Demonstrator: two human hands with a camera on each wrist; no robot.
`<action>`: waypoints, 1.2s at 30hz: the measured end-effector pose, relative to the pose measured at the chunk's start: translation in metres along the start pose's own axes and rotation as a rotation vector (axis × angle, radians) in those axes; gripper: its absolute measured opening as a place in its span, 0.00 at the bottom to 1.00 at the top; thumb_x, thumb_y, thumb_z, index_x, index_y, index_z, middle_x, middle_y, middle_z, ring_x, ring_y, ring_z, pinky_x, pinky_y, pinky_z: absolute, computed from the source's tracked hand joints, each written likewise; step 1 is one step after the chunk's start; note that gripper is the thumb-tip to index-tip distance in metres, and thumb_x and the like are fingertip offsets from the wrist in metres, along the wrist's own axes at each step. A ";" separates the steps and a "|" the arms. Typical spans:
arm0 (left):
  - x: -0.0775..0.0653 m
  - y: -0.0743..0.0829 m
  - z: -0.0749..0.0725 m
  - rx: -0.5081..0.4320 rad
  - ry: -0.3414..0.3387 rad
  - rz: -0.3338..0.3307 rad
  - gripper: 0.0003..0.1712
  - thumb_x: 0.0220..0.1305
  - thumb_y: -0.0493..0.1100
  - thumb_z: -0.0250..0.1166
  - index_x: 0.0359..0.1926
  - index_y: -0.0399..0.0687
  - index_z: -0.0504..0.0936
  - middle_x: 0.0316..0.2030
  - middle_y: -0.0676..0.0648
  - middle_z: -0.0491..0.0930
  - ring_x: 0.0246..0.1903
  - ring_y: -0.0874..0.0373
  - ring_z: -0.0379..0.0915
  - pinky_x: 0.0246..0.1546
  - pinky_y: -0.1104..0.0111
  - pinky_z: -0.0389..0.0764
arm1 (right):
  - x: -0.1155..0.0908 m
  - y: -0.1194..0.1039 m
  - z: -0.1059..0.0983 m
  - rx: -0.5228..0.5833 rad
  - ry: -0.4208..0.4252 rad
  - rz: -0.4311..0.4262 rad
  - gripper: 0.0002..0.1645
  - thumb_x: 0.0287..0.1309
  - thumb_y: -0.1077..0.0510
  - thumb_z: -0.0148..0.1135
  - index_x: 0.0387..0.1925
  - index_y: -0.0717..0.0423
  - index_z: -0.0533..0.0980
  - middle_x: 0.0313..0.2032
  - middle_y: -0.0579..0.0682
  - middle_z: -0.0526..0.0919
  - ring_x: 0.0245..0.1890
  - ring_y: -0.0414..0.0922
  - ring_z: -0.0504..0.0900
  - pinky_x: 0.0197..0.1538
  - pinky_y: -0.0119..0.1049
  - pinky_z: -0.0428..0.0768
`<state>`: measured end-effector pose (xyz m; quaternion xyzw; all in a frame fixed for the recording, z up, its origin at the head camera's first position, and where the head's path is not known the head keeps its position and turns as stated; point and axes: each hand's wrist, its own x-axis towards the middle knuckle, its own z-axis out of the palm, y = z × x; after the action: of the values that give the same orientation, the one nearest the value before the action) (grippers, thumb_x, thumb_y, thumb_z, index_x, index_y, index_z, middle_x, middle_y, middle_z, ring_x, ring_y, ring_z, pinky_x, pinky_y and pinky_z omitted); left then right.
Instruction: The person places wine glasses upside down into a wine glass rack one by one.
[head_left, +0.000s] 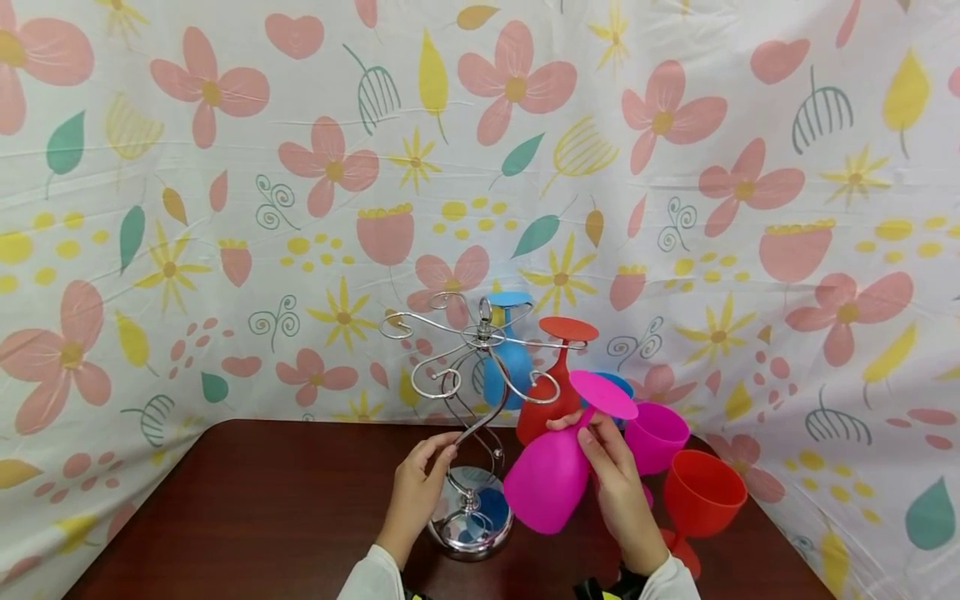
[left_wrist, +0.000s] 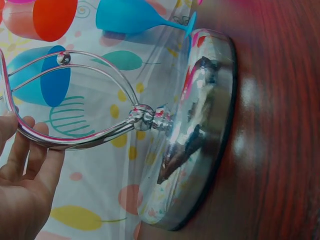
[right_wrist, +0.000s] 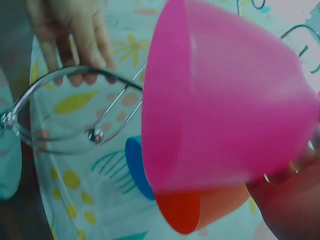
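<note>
Two cups seem to be finished: a light blue cup (head_left: 507,375) and a red cup (head_left: 542,406) hang upside down at the metal rack (head_left: 483,336). The pink cup (head_left: 551,475) is not yet hung; the right hand (head_left: 617,475) holds it by the stem, tilted, mouth downward, beside the rack. The left hand (head_left: 415,492) pinches a curved rod of the rack. Probably left are another pink cup (head_left: 657,437), another red cup (head_left: 705,493) and a darker blue cup (head_left: 617,383), upright on the counter (head_left: 285,500).
</note>
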<state>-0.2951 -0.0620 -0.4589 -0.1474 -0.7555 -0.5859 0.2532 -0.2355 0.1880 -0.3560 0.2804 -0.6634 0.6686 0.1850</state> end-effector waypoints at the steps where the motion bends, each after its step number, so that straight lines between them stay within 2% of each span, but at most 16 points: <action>1: 0.000 0.000 0.000 0.003 0.002 0.007 0.11 0.72 0.45 0.63 0.52 0.58 0.85 0.41 0.57 0.82 0.43 0.61 0.81 0.44 0.68 0.81 | 0.001 -0.001 0.002 0.005 0.021 0.006 0.16 0.79 0.60 0.41 0.54 0.72 0.66 0.50 0.56 0.81 0.55 0.47 0.78 0.56 0.33 0.76; 5: -0.001 0.000 0.001 0.022 0.010 0.034 0.11 0.72 0.43 0.63 0.52 0.57 0.85 0.41 0.56 0.82 0.42 0.60 0.81 0.44 0.67 0.81 | 0.010 -0.006 0.009 -0.008 0.066 0.058 0.19 0.79 0.56 0.44 0.58 0.69 0.66 0.50 0.55 0.80 0.55 0.49 0.78 0.55 0.35 0.77; 9: -0.001 0.001 0.001 0.018 0.011 0.018 0.11 0.72 0.44 0.63 0.52 0.57 0.85 0.41 0.58 0.82 0.42 0.61 0.81 0.46 0.67 0.81 | 0.018 -0.012 0.017 -0.077 0.078 0.155 0.22 0.77 0.53 0.49 0.63 0.63 0.67 0.54 0.56 0.76 0.56 0.49 0.75 0.52 0.36 0.79; 11: -0.001 0.001 0.001 0.019 0.014 0.016 0.11 0.72 0.44 0.63 0.52 0.58 0.85 0.42 0.58 0.82 0.42 0.61 0.81 0.46 0.67 0.81 | 0.023 -0.014 0.021 -0.096 0.070 0.168 0.22 0.77 0.54 0.50 0.64 0.62 0.67 0.55 0.57 0.75 0.55 0.49 0.76 0.52 0.36 0.80; 15: -0.001 0.000 0.001 0.024 0.027 0.030 0.11 0.72 0.44 0.63 0.51 0.58 0.85 0.41 0.58 0.82 0.42 0.62 0.81 0.45 0.68 0.81 | 0.030 -0.013 0.030 -0.093 0.026 0.138 0.21 0.76 0.58 0.51 0.65 0.61 0.69 0.54 0.56 0.80 0.53 0.51 0.81 0.52 0.37 0.81; 22: -0.002 0.000 0.001 0.020 0.018 0.021 0.11 0.72 0.45 0.63 0.52 0.58 0.85 0.42 0.57 0.82 0.42 0.60 0.81 0.45 0.67 0.80 | 0.034 -0.014 0.042 -0.105 -0.045 0.132 0.20 0.75 0.60 0.51 0.63 0.61 0.70 0.52 0.66 0.80 0.52 0.47 0.81 0.52 0.38 0.81; 28: -0.002 -0.001 0.002 0.023 0.015 0.023 0.11 0.72 0.44 0.63 0.52 0.58 0.85 0.41 0.57 0.82 0.42 0.62 0.80 0.43 0.67 0.81 | 0.031 -0.017 0.046 -0.122 -0.103 0.091 0.20 0.75 0.59 0.52 0.64 0.60 0.70 0.52 0.60 0.80 0.55 0.47 0.78 0.54 0.39 0.80; 36: -0.002 -0.001 0.001 0.024 0.016 0.011 0.11 0.72 0.44 0.62 0.52 0.57 0.85 0.42 0.57 0.82 0.42 0.61 0.81 0.44 0.67 0.81 | 0.025 -0.020 0.048 -0.136 -0.119 0.023 0.18 0.75 0.61 0.52 0.62 0.59 0.71 0.51 0.59 0.80 0.55 0.47 0.79 0.54 0.38 0.79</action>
<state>-0.2940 -0.0611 -0.4610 -0.1438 -0.7596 -0.5765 0.2644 -0.2368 0.1386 -0.3265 0.2987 -0.7202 0.6064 0.1561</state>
